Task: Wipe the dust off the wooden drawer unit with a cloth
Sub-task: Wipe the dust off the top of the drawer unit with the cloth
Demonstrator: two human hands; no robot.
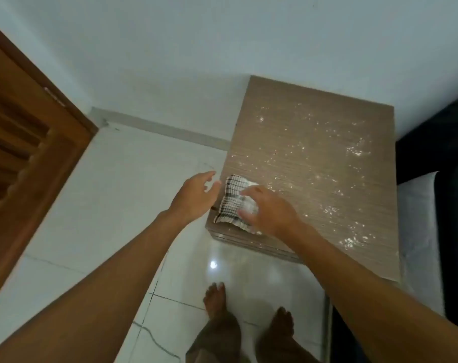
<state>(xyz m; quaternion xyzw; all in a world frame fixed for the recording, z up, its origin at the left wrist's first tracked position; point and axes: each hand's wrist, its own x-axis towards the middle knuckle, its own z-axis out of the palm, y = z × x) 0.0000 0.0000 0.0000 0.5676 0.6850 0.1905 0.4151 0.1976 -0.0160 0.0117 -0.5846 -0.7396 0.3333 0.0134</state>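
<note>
Dusty wooden drawer unit (314, 163); right hand (269, 210) presses cloth (232, 203), left hand (196, 195) released.

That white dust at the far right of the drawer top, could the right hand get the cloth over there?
Probably yes. The right hand presses the checked cloth at the near left corner of the drawer unit. Nothing stands on the top between it and the dust patch, though the arm would have to stretch.

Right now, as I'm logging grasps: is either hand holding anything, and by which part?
The right hand lies on the checked cloth, fingers pressing its right side against the drawer unit; a closed grip cannot be told. The left hand is open, holding nothing.
</note>
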